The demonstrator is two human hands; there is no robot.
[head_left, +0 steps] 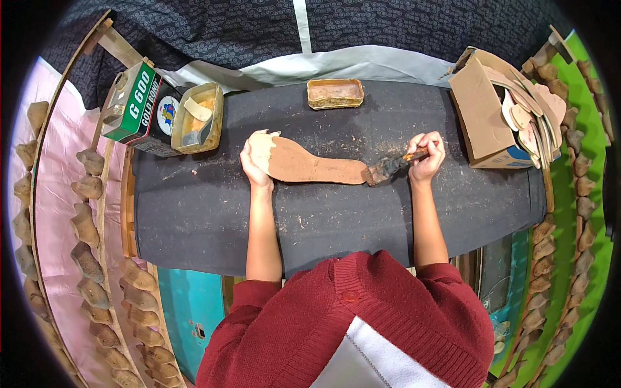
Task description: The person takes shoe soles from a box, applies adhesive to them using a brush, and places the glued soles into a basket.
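A tan shoe insole (310, 166) lies crosswise above the dark table cloth, its wide toe end to the left. My left hand (257, 158) grips that toe end, where a paler patch shows. In my right hand (427, 156) is a glue brush (387, 169) with a dark, caked body, the fingers closed round its handle. The brush's brown bristle tip touches the narrow heel end of the insole. Its underside is hidden from view.
A shallow amber-stained tray (335, 94) sits at the table's far middle. At far left stand a metal can (139, 103) and a yellowish tub (215, 132) with scraps. A cardboard box (475, 119) of cut soles occupies the far right. Racks of shoe lasts (90, 262) flank both sides.
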